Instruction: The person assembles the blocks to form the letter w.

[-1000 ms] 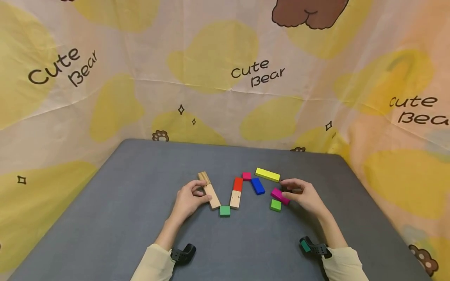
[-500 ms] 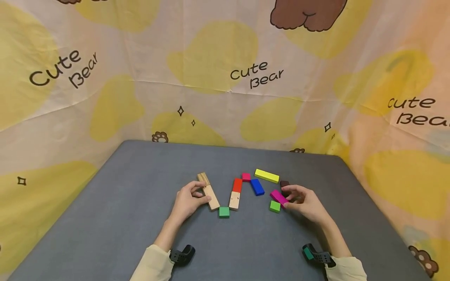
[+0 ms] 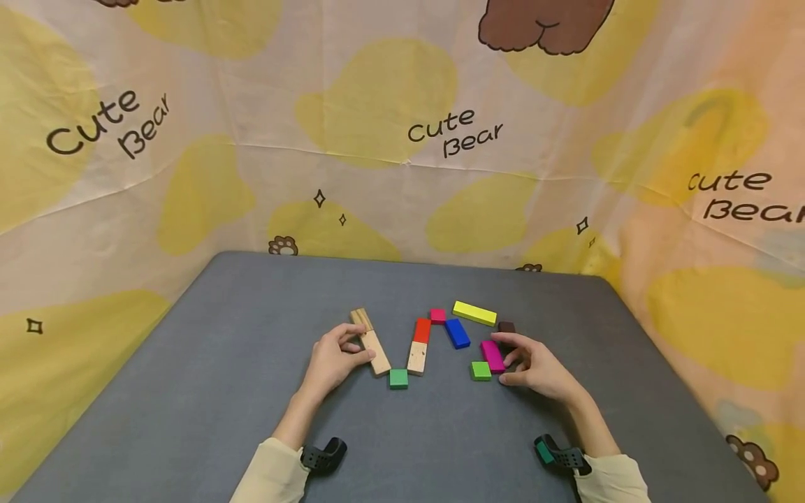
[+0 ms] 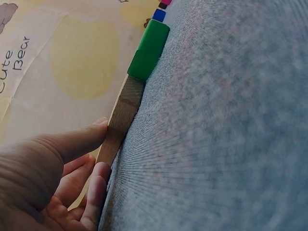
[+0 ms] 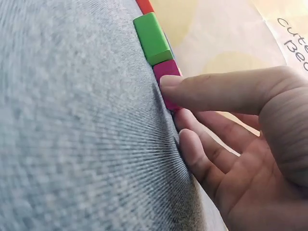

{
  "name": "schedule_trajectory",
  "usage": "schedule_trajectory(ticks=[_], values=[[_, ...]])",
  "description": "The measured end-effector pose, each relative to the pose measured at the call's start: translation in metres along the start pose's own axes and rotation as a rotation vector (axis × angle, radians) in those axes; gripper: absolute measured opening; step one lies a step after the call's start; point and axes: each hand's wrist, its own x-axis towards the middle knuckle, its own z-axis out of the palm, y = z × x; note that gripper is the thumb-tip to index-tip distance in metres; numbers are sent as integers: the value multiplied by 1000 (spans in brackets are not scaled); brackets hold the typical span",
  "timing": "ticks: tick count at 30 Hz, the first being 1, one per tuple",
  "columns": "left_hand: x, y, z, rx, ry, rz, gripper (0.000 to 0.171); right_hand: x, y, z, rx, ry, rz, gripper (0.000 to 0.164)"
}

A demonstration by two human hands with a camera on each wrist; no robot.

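My left hand (image 3: 333,358) is beside two end-to-end wooden blocks. Its thumb touches the plain block (image 3: 377,355), and the index fingertip lies near its joint with the grooved block (image 3: 361,318). My right hand (image 3: 537,365) pinches the magenta block (image 3: 492,357) lengthwise, index finger at the far end and thumb at the near end. In the right wrist view the thumb covers part of this magenta block (image 5: 164,72); the index fingertip's contact is hidden. A light green block (image 3: 481,371) adjoins its left side. Just beyond the right hand lies a dark brown block (image 3: 506,327).
Between the hands, a green block (image 3: 399,378), a speckled wooden block (image 3: 416,358), a red block (image 3: 423,330), a pink block (image 3: 437,316) and a blue block (image 3: 458,333) form a zigzag. A yellow block (image 3: 474,313) lies behind on the grey table (image 3: 251,405).
My right hand has shifted slightly left and turned the magenta block more upright in the view. The light green block has slid left with it. My left hand stays by the wooden blocks.
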Motion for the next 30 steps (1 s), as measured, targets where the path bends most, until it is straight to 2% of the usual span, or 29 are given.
schedule_trajectory(ticks=[8, 16, 19, 22, 30], values=[[0, 0, 2, 5, 1, 7, 46, -2, -2, 3, 17, 43, 23, 67], [-1, -1, 2, 7, 1, 9, 46, -8, -38, 5, 28, 51, 39, 60], [-2, -1, 1, 7, 5, 3, 46, -9, -43, 5, 21, 49, 47, 59], [-3, -1, 0, 9, 6, 6, 46, -7, -37, 5, 25, 53, 48, 59], [-2, 0, -1, 15, 10, 8, 46, 2, -4, 5, 20, 51, 15, 63]])
